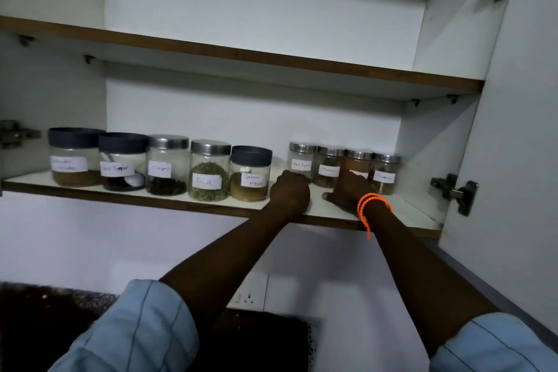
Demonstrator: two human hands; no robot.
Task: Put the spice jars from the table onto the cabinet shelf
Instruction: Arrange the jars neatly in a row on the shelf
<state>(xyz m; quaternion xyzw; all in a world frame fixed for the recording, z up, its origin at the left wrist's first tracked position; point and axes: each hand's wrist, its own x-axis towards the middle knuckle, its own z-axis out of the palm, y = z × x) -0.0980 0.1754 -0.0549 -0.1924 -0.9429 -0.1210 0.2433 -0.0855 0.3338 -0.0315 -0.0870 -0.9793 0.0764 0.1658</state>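
Note:
Two groups of labelled spice jars stand on the lower cabinet shelf (169,201). The left row holds several bigger jars, among them Fennel (210,170) and Garam Masala (250,174). At the right stand several small steel-lidded jars: Black Pepper (301,158), a Cinnamon jar (328,166), an orange-powder jar (357,161) and one more (385,172). My left hand (290,192) rests on the shelf with curled fingers, knuckles against the base of the Black Pepper jar. My right hand (347,190), with an orange wrist band, touches the front of the orange-powder jar, its thumb stretched out on the shelf.
An upper shelf (241,54) hangs above the jars. The open cabinet door (513,130) with its hinge (456,192) stands at the right. A gap lies between the Garam Masala jar and the small jars. Below are a wall socket (249,296) and a dark counter (45,326).

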